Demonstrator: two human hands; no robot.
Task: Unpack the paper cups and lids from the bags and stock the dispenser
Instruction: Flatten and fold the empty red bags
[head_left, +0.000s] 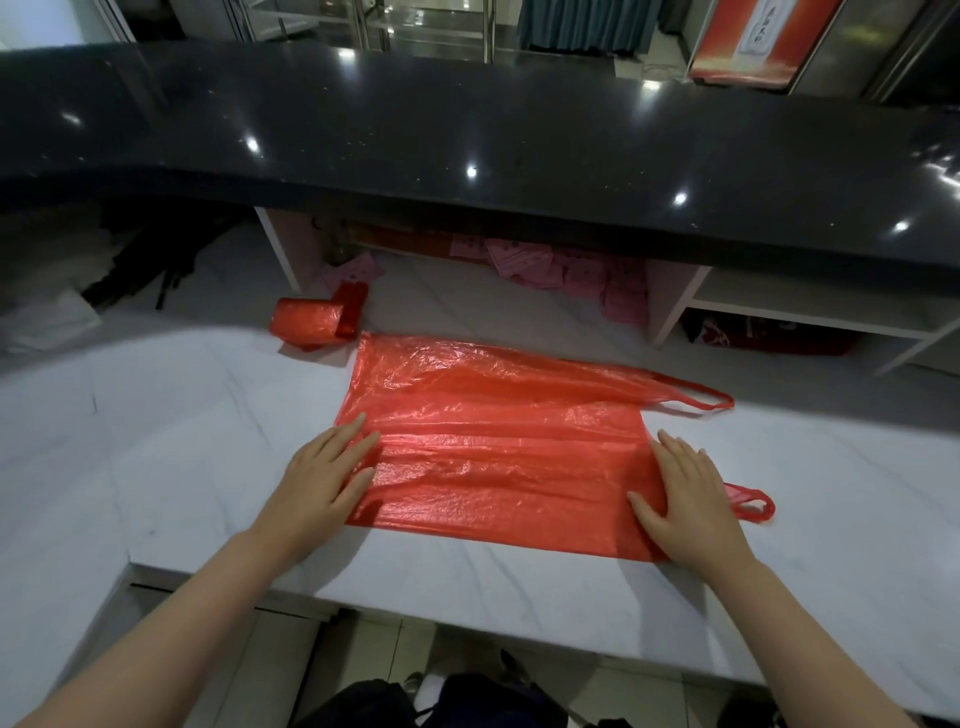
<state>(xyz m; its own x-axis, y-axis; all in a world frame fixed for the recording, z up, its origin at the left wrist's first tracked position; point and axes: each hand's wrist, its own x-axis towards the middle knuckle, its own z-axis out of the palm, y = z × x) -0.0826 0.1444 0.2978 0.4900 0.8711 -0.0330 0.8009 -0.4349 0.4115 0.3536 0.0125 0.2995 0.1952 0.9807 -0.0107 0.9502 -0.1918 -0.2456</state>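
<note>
Hands flat, fingers straight: left hand (317, 480) and right hand (688, 499) press empty red bag (498, 441) on white counter (156, 441). Thin plastic may slide or bunch if pushed unevenly.

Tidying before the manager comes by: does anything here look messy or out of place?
Yes. Pink paper slips lie scattered loosely under the black counter, some overlapping and askew. The flat red bag looks fine, spread on the white counter under the left hand and right hand; a folded red bag sits behind it.
</note>
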